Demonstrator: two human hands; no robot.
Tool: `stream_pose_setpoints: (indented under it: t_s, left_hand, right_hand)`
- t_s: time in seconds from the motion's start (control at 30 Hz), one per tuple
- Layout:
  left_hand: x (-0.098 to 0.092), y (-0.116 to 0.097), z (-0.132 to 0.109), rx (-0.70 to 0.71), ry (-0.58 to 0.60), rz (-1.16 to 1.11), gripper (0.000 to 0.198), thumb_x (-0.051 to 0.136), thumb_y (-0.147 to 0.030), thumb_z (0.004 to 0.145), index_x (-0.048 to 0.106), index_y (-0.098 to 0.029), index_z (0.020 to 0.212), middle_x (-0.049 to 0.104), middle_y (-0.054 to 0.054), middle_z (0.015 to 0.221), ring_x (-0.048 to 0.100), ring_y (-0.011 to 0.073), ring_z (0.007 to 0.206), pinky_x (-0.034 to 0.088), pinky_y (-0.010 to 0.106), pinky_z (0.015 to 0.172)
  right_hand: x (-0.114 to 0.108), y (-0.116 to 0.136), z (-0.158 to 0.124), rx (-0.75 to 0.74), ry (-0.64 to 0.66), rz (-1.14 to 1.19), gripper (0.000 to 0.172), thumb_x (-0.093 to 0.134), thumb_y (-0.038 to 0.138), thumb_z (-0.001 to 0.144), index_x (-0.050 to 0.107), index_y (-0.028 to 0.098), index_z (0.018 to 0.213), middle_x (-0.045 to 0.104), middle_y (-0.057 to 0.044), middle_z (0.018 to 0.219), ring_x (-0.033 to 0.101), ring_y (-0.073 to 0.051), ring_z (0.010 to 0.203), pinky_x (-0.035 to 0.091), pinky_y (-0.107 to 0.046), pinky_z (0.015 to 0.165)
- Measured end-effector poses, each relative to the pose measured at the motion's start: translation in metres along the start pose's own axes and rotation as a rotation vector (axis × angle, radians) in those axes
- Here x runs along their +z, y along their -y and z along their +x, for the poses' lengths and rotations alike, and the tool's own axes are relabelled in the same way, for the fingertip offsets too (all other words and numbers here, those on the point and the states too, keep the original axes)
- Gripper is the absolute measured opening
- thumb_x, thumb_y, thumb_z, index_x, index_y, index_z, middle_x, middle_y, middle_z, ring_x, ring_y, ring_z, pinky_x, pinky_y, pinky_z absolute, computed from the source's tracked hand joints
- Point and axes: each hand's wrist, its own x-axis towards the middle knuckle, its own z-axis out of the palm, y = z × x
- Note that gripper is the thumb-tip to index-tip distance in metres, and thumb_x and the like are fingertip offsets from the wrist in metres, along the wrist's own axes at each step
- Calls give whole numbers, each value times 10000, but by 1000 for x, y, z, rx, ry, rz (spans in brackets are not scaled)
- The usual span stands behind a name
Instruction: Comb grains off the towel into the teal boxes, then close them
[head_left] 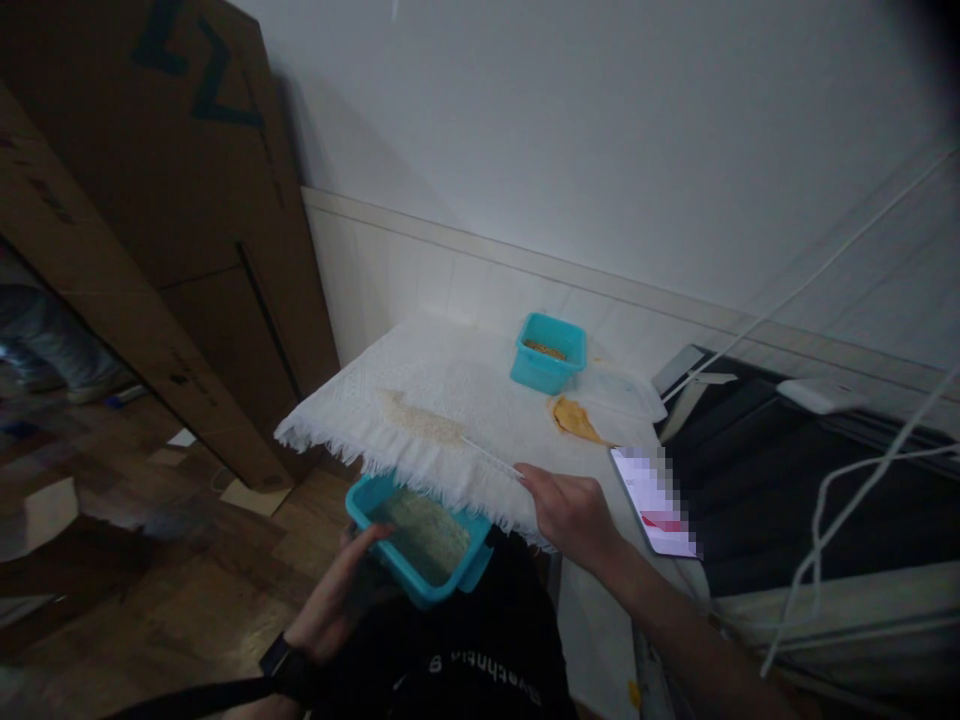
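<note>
My left hand [349,580] grips a turquoise plastic container [358,500] by its rim, just below the table's fringed edge. Pale grain [427,525] covers the inside of it. In the closed fingers of my right hand [574,510] is a thin white stick-like tool [491,458]; its exact kind is unclear. The tool's far end meets a spread of pale grains [424,420] on the white fringed cloth [465,350]. A second turquoise container [547,370], holding golden-brown grains [545,350], stands farther back on the cloth.
An orange-yellow crumpled piece [576,418] lies by a clear lid [619,390]. To the right are a lit phone [656,500], white cables [817,540] and a dark surface. Large cardboard boxes [225,200] rise at left; behind them shows a person's leg [67,335].
</note>
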Motion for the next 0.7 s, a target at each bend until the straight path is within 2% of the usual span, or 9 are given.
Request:
stream_pose_setpoints:
  t_s: [0.2,0.3,0.4,0.5,0.6,0.7]
  left_hand:
    - [-2,4,5,8,36,-6,716,995,-356,833,586,-306,1418,755,135,1451,743,413,1368,683,568,1052]
    - [1,0,1,22,10,10,624,960,-332,864,614,-300,1382,750,126,1421,754,395,1317,694,560,1021]
    - [5,-4,-2,17,-24,7,511,896,-288,914,615,-300,1341,748,104,1342,776,348,1184,712,542,960]
    - [8,-5,-2,20,-40,-10,489,905,-282,893,618,-297,1289,748,86,1257,774,315,1078,712,542,944]
    - [9,-5,-1,19,-50,-27,559,922,-284,867,620,-302,1337,753,100,1312,775,333,1132,696,552,980]
    - [13,-8,-4,15,-74,-18,550,896,-272,896,605,-311,1360,742,98,1333,762,343,1184,688,540,986]
  right_hand:
    - [-9,18,-9,-35,-24,106,395,556,67,1063,842,193,1306,921,-110,1023,873,-199,841,683,-266,771]
    - [-8,13,-5,8,11,139,355,585,104,1085,864,198,1283,917,-98,969,862,-195,768,660,-254,703]
    - [-2,5,9,62,60,149,312,603,156,1109,888,209,1224,910,-84,915,840,-193,697,629,-257,648]
    - [4,1,23,52,77,165,332,569,179,1130,892,219,1199,910,-70,906,834,-193,690,619,-266,638]
    - [3,8,24,13,67,179,328,554,175,1128,875,206,1188,891,-48,847,819,-184,660,597,-259,602]
    - [-7,28,16,-24,91,224,335,542,131,1097,839,216,1226,884,-29,853,810,-168,666,614,-255,622]
